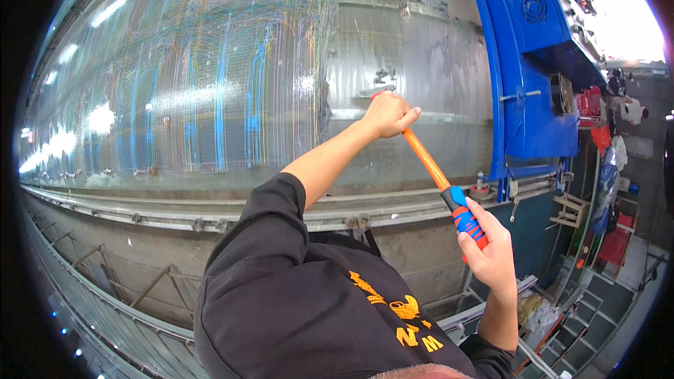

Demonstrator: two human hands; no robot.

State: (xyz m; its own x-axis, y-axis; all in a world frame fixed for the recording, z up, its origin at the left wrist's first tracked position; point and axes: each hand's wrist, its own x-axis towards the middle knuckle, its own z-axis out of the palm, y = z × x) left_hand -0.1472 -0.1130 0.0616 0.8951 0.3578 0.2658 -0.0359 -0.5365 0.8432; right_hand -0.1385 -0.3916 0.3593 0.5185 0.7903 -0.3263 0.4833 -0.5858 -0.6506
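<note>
A long orange-shafted tool [423, 156] lies diagonally over a wide, glossy bed [435, 63]. My left hand [392, 114] is closed on the upper shaft beside a small flat head [376, 91], which is partly hidden by the hand and rests at or just over the surface. My right hand [486, 251] grips the blue-and-red handle [465, 216] at the lower end. Colored streaks cover the bed's left part; the part under the tool's head is greyer, with dark flecks near the head.
A blue machine housing [533, 119] lines the bed's right side. A metal rail [323, 219] runs along the near edge, in front of my body. At the far right are a small wooden stool [570, 210], red items [618, 238], plastic-wrapped material [607, 196] and a ladder-like frame [583, 323].
</note>
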